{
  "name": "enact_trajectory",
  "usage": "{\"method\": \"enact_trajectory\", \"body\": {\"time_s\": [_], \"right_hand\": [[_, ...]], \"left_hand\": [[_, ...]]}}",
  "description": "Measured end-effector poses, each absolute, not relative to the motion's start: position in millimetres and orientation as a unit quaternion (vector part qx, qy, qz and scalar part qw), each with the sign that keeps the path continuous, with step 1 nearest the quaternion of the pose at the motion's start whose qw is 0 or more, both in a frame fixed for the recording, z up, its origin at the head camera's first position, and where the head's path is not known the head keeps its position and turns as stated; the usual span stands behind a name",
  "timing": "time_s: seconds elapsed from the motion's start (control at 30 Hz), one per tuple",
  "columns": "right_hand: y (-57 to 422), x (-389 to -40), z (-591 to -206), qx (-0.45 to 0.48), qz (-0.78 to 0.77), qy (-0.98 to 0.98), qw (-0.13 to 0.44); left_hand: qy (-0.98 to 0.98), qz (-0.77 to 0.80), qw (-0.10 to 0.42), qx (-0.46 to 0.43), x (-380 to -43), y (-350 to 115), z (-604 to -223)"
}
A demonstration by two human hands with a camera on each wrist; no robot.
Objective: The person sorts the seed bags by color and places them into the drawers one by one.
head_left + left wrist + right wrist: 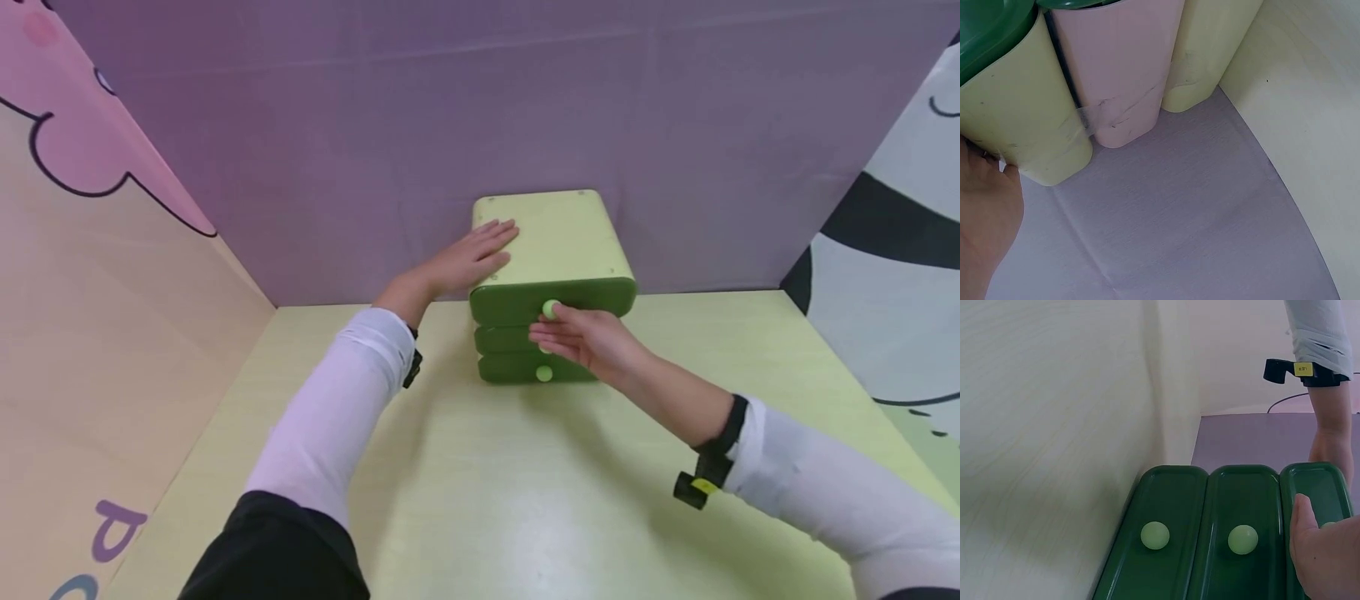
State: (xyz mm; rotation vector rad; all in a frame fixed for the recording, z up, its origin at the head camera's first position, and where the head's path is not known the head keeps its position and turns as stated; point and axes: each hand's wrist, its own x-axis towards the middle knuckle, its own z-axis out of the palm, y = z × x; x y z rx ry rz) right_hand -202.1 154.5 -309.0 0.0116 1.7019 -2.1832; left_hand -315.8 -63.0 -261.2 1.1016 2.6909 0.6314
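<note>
A small chest of drawers [555, 237] has a pale yellow top and three green drawer fronts, each with a round light-green knob. My left hand [474, 257] rests flat on the left part of its top, fingers stretched toward the right. In the left wrist view, that hand [988, 219] lies against the yellow casing. My right hand [596, 340] is at the front, thumb and index finger pinching the top drawer's knob [550, 309]. The other fingers extend below, covering part of the middle drawer. In the right wrist view, the right hand [1329, 556] hides much of that knob.
The chest stands on a pale wooden table [510, 500], close to a purple back wall [420, 125]. Printed panels rise on both sides, pink and beige on the left [90, 317], black and white on the right [885, 333]. The lower knob [544, 373] is uncovered.
</note>
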Motion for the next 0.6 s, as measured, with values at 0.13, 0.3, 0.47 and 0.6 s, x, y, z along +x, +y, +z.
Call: {"method": "enact_trajectory", "body": {"time_s": [0.13,0.3,0.47,0.6], "right_hand": [[153.6,-203.0,-309.2,0.005,-0.774,0.606,0.184],[154.0,-203.8,-309.6,0.002,-0.769,0.613,0.181],[155.3,-205.1,-310.7,-0.008,-0.762,0.622,0.18],[156.3,-206.5,-310.9,-0.011,-0.756,0.628,0.184]], "left_hand": [[0.901,0.213,0.082,0.368,-315.1,-63.0,-260.7],[0.901,0.21,0.08,0.372,-315.4,-62.6,-261.1],[0.9,0.211,0.078,0.372,-315.9,-62.6,-261.3],[0.901,0.213,0.076,0.371,-316.1,-62.2,-261.2]]}}
